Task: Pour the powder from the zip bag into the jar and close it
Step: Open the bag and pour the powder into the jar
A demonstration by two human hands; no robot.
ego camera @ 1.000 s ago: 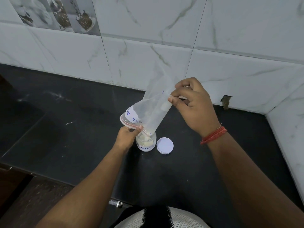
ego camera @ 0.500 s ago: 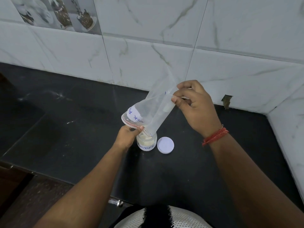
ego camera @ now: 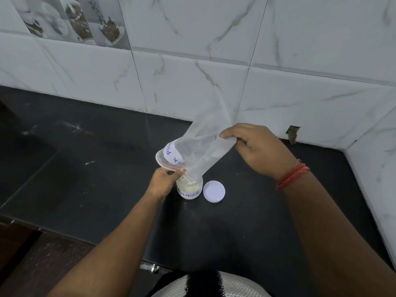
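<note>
A clear zip bag (ego camera: 201, 144) with a white label in blue writing hangs upside down, its pink zip mouth down at the open mouth of a small glass jar (ego camera: 189, 187). The jar stands on the black counter and holds pale powder; a label on it reads "POWDER". My left hand (ego camera: 164, 181) pinches the bag's zip edge right beside the jar's rim. My right hand (ego camera: 255, 146) grips the bag's raised bottom corner, up and to the right. The bag looks almost empty. A white round lid (ego camera: 214, 191) lies flat just right of the jar.
The black counter (ego camera: 85, 168) runs up to a white marble-tiled wall (ego camera: 192, 82) at the back and right. A small hole in the wall (ego camera: 292, 133) sits at counter level. The counter's front edge is near my body, with a metal knob (ego camera: 153, 268) below it.
My right hand has moved slightly down and right, stretching the bag's bottom corner. The left hand stays at the jar's mouth.
</note>
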